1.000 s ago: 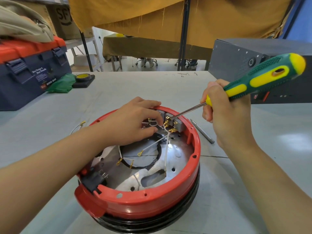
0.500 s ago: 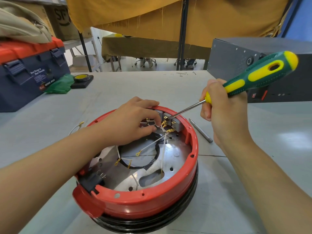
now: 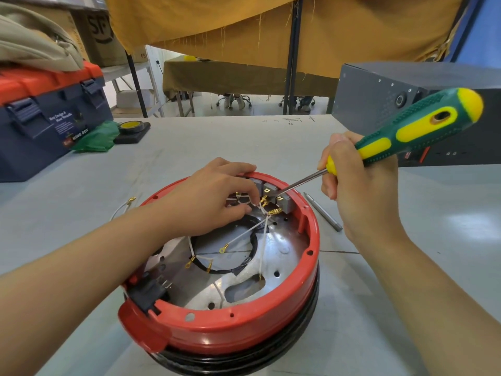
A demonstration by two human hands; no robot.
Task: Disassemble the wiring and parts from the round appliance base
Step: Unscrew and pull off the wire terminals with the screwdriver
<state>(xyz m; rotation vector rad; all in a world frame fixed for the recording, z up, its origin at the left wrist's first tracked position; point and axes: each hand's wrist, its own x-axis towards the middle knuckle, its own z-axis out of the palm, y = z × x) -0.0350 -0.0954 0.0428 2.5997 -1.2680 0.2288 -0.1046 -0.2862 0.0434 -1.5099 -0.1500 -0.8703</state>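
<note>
Sitting on grey table (image 3: 189, 147), toolbox (image 3: 40, 123) (far left)

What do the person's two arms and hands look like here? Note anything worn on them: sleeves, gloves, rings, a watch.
Both forearms are bare for as far as the picture shows; no sleeve edge comes into view. The left hand and the right hand wear no gloves. No ring, watch, bracelet or bandage shows on either hand or wrist. The fingernails that show on the left hand are short and unpainted.
</note>
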